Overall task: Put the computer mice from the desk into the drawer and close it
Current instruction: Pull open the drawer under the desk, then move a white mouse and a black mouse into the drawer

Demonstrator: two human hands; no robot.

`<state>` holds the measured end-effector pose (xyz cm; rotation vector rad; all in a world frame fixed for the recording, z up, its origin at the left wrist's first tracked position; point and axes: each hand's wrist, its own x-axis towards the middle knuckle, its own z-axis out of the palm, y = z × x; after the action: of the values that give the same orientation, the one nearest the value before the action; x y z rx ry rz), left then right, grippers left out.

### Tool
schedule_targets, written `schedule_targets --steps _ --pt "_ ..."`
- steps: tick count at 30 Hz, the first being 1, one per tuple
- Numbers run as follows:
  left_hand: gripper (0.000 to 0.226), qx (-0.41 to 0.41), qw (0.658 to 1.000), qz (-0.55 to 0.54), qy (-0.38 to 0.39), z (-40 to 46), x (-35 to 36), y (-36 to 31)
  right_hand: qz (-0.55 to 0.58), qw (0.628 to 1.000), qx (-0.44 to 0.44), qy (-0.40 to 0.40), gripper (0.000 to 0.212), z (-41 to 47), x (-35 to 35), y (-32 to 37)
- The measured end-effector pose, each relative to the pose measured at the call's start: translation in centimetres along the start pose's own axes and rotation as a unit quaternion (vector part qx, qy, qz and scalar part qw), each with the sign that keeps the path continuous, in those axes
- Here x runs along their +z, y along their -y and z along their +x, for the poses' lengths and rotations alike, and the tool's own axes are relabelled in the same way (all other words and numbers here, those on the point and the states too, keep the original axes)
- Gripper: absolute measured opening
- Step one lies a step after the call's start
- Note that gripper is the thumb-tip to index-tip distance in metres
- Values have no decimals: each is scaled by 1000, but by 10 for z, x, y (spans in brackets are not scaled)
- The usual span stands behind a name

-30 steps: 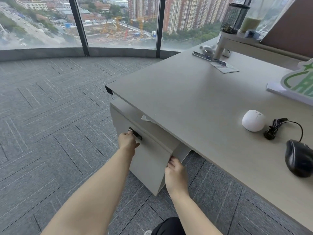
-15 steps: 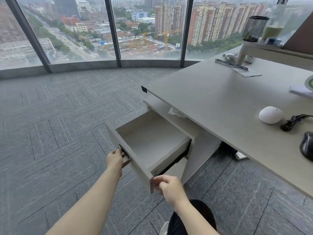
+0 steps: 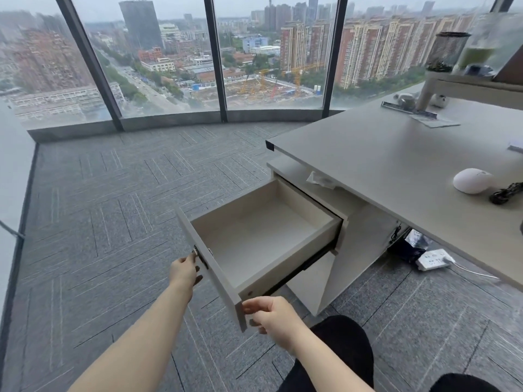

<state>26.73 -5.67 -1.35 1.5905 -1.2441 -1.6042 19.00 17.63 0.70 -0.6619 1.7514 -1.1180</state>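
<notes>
Head view: I have the drawer (image 3: 263,233) pulled well out from under the tabletop (image 3: 396,165), its inside bare — ready to take the mice. My left hand (image 3: 184,270) sits at the dark handle on the drawer front, fingers curled loosely by it; whether they grip it I cannot tell. My right hand (image 3: 268,315) pinches the near lower corner of the front panel, which steadies the box. The white mouse (image 3: 473,181) lies on the tabletop at the far right, well apart from both hands, with a coiled black cable (image 3: 506,190) just beside it; the dark mouse is barely in view at the frame edge. Nothing blocks the drawer mouth — I judge the reach across the tabletop edge is the only awkward part. A power strip (image 3: 433,259) lies on the floor beneath.
</notes>
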Motion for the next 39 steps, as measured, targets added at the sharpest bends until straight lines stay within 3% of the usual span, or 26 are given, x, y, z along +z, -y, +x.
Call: schedule_targets --steps 2,4,7,11,15,17,20,22,25,30,33,36,39 --pt "22 58 992 98 -52 -18 1 -17 4 999 -32 -41 36 -10 -14 9" --pt "35 174 968 161 -81 -38 11 -40 26 990 -74 -115 32 -25 -44 27" --pt "38 309 938 155 -29 -81 55 -81 44 953 -147 -261 29 -54 -112 60" --pt "22 388 904 131 120 -155 154 -114 -55 854 -192 -481 25 -99 -216 84" --pt "29 425 853 144 266 -227 271 -118 -212 728 -113 -643 32 -131 -319 67" --pt "36 456 804 192 329 -258 328 -112 -266 717 -9 -644 48 -136 -357 52" --pt "49 482 739 281 377 -291 401 -99 -305 751 123 -573 71 -135 -385 35" --pt "55 482 708 350 378 -301 439 -92 -314 761 151 -547 74 -131 -392 26" --pt "53 500 674 419 345 -300 475 -86 -334 743 144 -561 65 -125 -397 18" --pt "45 539 680 406 287 -291 483 -82 -322 734 108 -588 47 -121 -403 13" --pt "48 511 718 364 300 -285 465 -89 -310 739 68 -594 37 -120 -403 12" --pt "49 490 769 265 314 -270 429 -105 -273 756 -34 -594 38 -120 -388 28" --pt "49 516 791 175 276 -251 376 -129 -224 760 -163 -588 40 -120 -361 70"
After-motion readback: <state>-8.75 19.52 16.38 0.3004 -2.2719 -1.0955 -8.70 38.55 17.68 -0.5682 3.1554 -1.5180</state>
